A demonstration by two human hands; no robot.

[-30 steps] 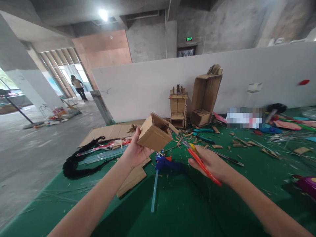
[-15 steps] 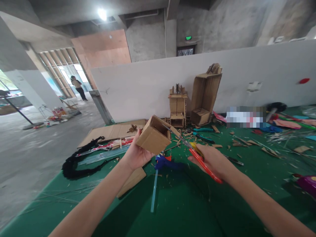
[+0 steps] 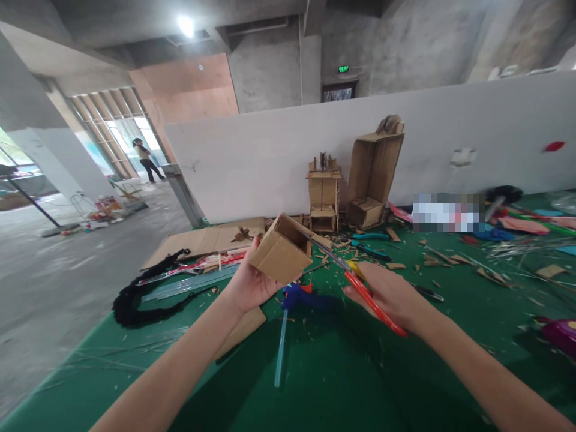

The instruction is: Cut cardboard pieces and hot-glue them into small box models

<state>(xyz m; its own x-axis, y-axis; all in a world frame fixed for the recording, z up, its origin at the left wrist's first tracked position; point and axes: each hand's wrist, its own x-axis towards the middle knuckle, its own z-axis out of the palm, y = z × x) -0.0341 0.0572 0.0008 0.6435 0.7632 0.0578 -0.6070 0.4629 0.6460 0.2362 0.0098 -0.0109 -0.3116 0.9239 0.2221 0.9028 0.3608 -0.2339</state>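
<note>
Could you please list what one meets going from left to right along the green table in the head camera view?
Black braided cord → left hand → small cardboard box → orange-handled scissors → right hand → purple object at the right edge of the green table.

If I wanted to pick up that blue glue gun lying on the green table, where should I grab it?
Probably by its thick blue body, coming from above: the glue gun lies flat on the table, and the thin glue stick trailing toward the camera looks too slender to hold by.
</note>
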